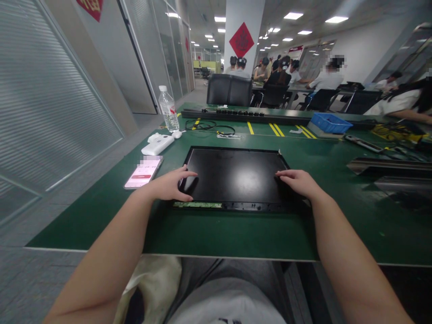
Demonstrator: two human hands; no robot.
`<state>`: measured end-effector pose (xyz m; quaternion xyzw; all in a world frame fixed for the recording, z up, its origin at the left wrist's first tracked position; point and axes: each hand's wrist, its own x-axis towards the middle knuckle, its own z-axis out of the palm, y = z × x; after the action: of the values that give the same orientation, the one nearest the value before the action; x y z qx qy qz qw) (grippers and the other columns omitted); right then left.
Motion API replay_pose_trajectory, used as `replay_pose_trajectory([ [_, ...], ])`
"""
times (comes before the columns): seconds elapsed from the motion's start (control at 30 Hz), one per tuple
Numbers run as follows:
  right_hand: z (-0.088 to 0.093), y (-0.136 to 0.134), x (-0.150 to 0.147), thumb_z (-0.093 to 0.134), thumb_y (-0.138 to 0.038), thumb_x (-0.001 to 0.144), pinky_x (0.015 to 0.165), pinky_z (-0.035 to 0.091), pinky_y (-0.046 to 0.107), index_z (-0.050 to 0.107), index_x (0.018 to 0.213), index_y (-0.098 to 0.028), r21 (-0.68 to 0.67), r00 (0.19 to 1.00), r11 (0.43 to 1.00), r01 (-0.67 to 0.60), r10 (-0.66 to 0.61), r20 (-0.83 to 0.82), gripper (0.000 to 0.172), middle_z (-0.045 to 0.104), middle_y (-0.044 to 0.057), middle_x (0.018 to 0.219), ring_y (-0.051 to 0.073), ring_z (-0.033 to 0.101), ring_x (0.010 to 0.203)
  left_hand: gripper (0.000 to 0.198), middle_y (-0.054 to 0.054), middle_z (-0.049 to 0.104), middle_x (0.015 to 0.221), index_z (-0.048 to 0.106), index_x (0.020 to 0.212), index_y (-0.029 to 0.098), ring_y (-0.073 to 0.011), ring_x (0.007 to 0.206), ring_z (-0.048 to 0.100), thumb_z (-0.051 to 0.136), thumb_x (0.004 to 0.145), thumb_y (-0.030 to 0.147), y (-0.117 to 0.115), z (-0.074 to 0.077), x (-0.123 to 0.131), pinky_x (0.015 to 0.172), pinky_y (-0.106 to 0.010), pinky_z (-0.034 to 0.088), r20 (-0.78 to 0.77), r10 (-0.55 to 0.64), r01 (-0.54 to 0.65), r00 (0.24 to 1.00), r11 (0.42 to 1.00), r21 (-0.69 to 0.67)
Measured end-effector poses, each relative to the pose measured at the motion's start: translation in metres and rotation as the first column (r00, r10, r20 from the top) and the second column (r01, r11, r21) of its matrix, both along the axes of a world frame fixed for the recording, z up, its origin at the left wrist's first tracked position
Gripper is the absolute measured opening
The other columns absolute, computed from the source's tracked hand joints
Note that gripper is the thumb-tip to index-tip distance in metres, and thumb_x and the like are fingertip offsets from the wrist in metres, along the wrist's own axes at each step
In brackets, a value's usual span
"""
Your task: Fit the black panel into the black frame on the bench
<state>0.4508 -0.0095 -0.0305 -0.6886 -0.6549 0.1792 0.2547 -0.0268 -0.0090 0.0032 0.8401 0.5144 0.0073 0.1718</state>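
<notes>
while the panel lies flat on the table, toward its near edge, my left hand spreads at the left end, thumb and finger apart; my right hand is at the right end, fingers bunched. whether either grips, i cannot tell. i judge the panel stiff, fairly light, slick and fragile; best held by its side edges, clear of the green board at near left. its underside is hidden; the pale bit at the far right corner is unclear.

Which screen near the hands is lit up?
The phone beside the left hand: it glows pink. The large black panel shows only reflections.
</notes>
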Motion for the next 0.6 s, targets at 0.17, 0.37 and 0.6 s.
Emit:
replay_pose_trajectory([
  [0.17, 0.0001, 0.0000, -0.0005, 0.064, -0.030, 0.082, 0.111, 0.048, 0.041, 0.085, 0.098, -0.027, 0.009, 1.000, 1.000, -0.001, 0.001, -0.004, 0.026, 0.080, 0.003, 0.113, 0.027, 0.071, 0.114, 0.094, -0.019, 0.044, 0.164, 0.052, 0.154, 0.022, -0.0405, 0.154, 0.035, 0.077, 0.073, 0.061, -0.0012, 0.0020, 0.0024, 0.120, -0.050, 0.038, -0.042, -0.007, 0.007, 0.999, 1.000, 0.021],
  [0.37, 0.0003, 0.0005, -0.0001, 0.064, -0.031, 0.081, 0.111, 0.048, 0.040, 0.085, 0.097, -0.028, 0.012, 1.000, 1.000, -0.001, 0.001, -0.006, 0.026, 0.080, 0.002, 0.112, 0.027, 0.071, 0.113, 0.097, -0.020, 0.046, 0.163, 0.050, 0.156, 0.021, -0.0415, 0.151, 0.041, 0.077, 0.072, 0.061, -0.0025, 0.0012, 0.0029, 0.118, -0.051, 0.041, -0.057, 0.008, -0.005, 0.998, 0.999, 0.045],
  [0.6, 0.0011, 0.0004, -0.0004, 0.063, -0.031, 0.083, 0.112, 0.047, 0.041, 0.085, 0.098, -0.027, 0.000, 1.000, 1.000, -0.002, 0.002, 0.003, 0.027, 0.080, 0.003, 0.113, 0.027, 0.071, 0.114, 0.102, -0.023, 0.036, 0.167, 0.046, 0.158, 0.017, -0.0405, 0.153, 0.036, 0.075, 0.073, 0.064, -0.0010, 0.0003, 0.0024, 0.121, -0.050, 0.036, -0.070, 0.019, -0.019, 0.997, 1.000, 0.002],
])
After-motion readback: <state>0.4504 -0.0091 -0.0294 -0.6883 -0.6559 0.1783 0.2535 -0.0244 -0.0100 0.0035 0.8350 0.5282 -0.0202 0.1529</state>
